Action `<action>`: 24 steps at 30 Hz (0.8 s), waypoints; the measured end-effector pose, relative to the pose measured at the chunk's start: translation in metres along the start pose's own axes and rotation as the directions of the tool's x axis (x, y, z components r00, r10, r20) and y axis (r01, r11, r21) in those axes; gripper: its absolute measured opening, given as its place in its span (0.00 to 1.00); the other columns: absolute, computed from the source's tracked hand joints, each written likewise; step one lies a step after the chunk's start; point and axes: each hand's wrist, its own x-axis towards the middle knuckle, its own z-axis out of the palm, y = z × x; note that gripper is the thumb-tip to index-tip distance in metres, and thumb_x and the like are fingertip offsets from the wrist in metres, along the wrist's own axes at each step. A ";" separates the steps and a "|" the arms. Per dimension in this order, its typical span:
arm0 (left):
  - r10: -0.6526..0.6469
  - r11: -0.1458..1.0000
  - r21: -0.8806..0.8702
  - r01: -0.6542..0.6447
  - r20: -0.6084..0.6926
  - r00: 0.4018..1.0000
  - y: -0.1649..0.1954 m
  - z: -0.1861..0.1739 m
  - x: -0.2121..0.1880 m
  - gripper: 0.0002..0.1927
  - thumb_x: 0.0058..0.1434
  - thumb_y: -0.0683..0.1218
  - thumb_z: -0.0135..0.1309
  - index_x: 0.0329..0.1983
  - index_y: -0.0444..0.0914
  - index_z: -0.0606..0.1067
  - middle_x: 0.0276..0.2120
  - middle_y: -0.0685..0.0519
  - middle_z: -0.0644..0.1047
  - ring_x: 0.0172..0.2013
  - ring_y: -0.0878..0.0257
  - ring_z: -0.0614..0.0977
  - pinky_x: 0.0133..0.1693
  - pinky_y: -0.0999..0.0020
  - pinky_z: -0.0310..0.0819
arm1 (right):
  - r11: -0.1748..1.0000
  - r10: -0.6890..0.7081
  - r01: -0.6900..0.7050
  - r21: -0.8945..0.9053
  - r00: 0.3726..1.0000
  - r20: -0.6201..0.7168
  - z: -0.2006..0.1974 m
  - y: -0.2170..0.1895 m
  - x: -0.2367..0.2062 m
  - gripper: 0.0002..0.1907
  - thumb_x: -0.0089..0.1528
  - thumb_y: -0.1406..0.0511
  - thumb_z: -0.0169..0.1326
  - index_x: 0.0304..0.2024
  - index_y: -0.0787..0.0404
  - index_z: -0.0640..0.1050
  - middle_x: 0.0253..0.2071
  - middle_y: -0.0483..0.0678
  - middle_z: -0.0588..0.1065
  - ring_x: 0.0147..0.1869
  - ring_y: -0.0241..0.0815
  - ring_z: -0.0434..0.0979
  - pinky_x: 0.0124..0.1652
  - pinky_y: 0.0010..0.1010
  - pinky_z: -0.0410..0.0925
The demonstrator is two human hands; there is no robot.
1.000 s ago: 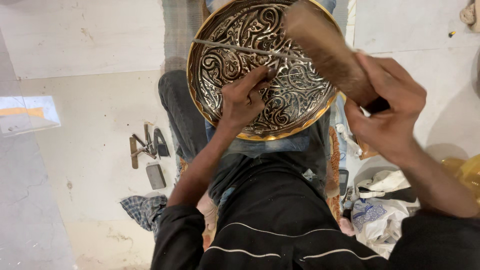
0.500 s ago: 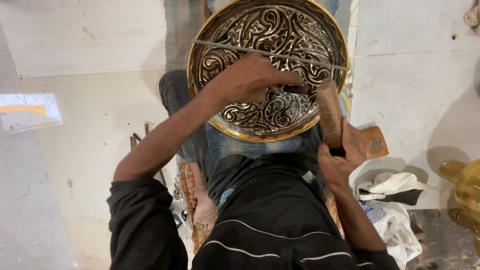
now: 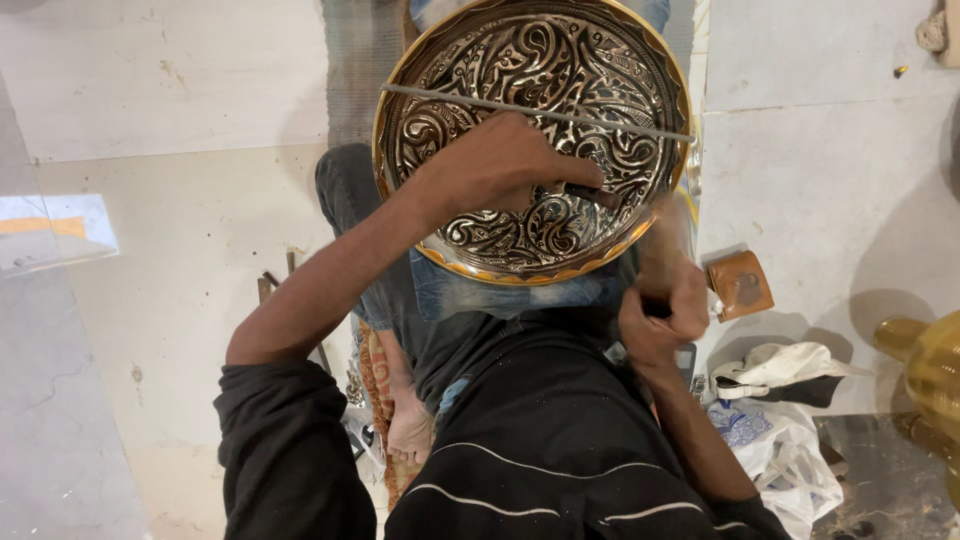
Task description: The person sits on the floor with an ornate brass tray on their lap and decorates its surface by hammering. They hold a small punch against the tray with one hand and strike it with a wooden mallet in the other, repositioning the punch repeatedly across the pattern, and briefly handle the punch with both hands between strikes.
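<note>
Left fingers: the left hand (image 3: 500,165) rests on the face of the tray, its fingers (image 3: 560,175) pinched around a short dark punch tool (image 3: 590,193) whose tip meets the relief at about the tray's centre, slightly toward 4 o'clock.
Right fingers: the right hand (image 3: 660,310) is closed in a fist around the handle of a mallet (image 3: 662,240). The mallet is blurred by motion, and it rises toward 12 o'clock from the fist, just beside the tray's rim at 4 o'clock.
Tray: the round engraved metal tray (image 3: 480,70) with a gold-coloured rim lies propped on the person's lap, at 12 o'clock from the torso. Its face is covered in dark and bright scrollwork.
Rod: a thin straight metal rod (image 3: 450,95) lies across the upper half of the tray, from 9 to 3 o'clock.
Doing it well (a judgement): keep the heel of the left hand planted on the tray so the punch does not skate. Strike squarely on the punch head, and keep the blows light and even so the relief stays clean.
Around: a small brown block (image 3: 740,283) lies on the floor at 3 o'clock of the right hand. White cloth and a bag (image 3: 775,450) are below it, and a brass vessel (image 3: 930,365) is at the far right edge.
</note>
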 end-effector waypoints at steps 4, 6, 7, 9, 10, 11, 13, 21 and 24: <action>-0.138 0.990 0.013 0.140 -0.111 0.984 0.004 0.020 -0.012 0.35 0.49 0.32 0.57 0.58 0.54 0.77 0.19 0.55 0.78 0.17 0.59 0.76 0.19 0.59 0.65 | 0.967 0.158 -0.142 0.210 0.986 -0.061 -0.008 -0.010 0.024 0.27 0.60 0.78 0.61 0.63 0.68 0.74 0.48 0.54 0.78 0.47 0.42 0.82 0.48 0.32 0.75; -0.220 0.974 0.010 0.228 -0.225 0.949 0.008 0.037 -0.020 0.32 0.54 0.32 0.57 0.58 0.54 0.77 0.20 0.57 0.79 0.15 0.64 0.75 0.17 0.63 0.63 | 0.999 -0.050 0.053 -0.014 0.991 0.127 -0.024 -0.016 0.051 0.32 0.52 0.80 0.57 0.62 0.72 0.75 0.48 0.59 0.77 0.47 0.47 0.80 0.44 0.34 0.74; -0.233 0.968 0.019 0.251 -0.311 0.921 0.009 0.046 -0.022 0.30 0.57 0.32 0.57 0.58 0.53 0.77 0.21 0.57 0.80 0.15 0.66 0.75 0.16 0.66 0.63 | 0.979 -0.141 0.170 -0.108 0.962 0.233 -0.028 -0.019 0.068 0.35 0.48 0.80 0.55 0.61 0.75 0.75 0.47 0.62 0.77 0.48 0.50 0.80 0.43 0.35 0.73; -0.302 0.943 -0.019 0.332 -0.467 0.831 0.016 0.066 -0.030 0.28 0.60 0.31 0.55 0.58 0.51 0.77 0.26 0.57 0.82 0.18 0.68 0.78 0.15 0.71 0.63 | 0.984 -0.040 0.002 0.180 0.976 0.213 -0.034 -0.029 0.102 0.34 0.54 0.77 0.57 0.65 0.68 0.77 0.36 0.51 0.73 0.34 0.40 0.69 0.34 0.26 0.63; -0.341 0.928 -0.059 0.369 -0.541 0.769 0.018 0.076 -0.029 0.28 0.60 0.30 0.53 0.58 0.49 0.76 0.31 0.56 0.84 0.21 0.69 0.80 0.14 0.74 0.64 | 0.990 -0.123 0.107 0.092 0.975 0.183 -0.033 -0.036 0.118 0.35 0.54 0.77 0.58 0.66 0.68 0.75 0.37 0.51 0.72 0.34 0.40 0.69 0.33 0.27 0.63; -0.376 0.910 -0.104 0.401 -0.611 0.696 0.020 0.085 -0.029 0.28 0.59 0.28 0.51 0.58 0.47 0.76 0.35 0.55 0.86 0.23 0.70 0.83 0.14 0.76 0.65 | 0.977 -0.208 0.211 0.000 0.964 0.163 -0.037 -0.042 0.137 0.36 0.53 0.77 0.59 0.67 0.69 0.73 0.37 0.51 0.72 0.35 0.41 0.69 0.32 0.29 0.62; -0.430 0.889 -0.233 0.395 -0.721 0.543 0.029 0.100 -0.032 0.27 0.61 0.29 0.47 0.61 0.43 0.74 0.42 0.51 0.84 0.34 0.64 0.87 0.29 0.74 0.81 | 0.866 -0.413 0.489 -0.100 0.815 0.407 -0.051 -0.055 0.175 0.36 0.55 0.77 0.61 0.67 0.59 0.77 0.43 0.50 0.77 0.33 0.40 0.70 0.31 0.31 0.62; -0.512 0.856 -0.466 0.225 -0.825 0.239 0.033 0.104 -0.032 0.16 0.65 0.34 0.59 0.55 0.39 0.75 0.38 0.50 0.84 0.35 0.64 0.88 0.35 0.74 0.86 | 0.700 -0.438 0.693 -0.170 0.606 0.665 -0.055 -0.108 0.207 0.37 0.50 0.74 0.62 0.64 0.56 0.80 0.43 0.50 0.79 0.32 0.41 0.76 0.28 0.31 0.66; -0.548 0.829 -0.558 -0.032 -0.823 0.150 0.033 0.099 -0.033 0.19 0.65 0.34 0.59 0.58 0.36 0.72 0.40 0.49 0.83 0.41 0.63 0.87 0.43 0.71 0.88 | 0.927 -0.343 0.370 0.064 0.764 0.546 -0.037 -0.103 0.190 0.36 0.54 0.77 0.58 0.67 0.61 0.76 0.49 0.53 0.78 0.44 0.39 0.77 0.43 0.28 0.70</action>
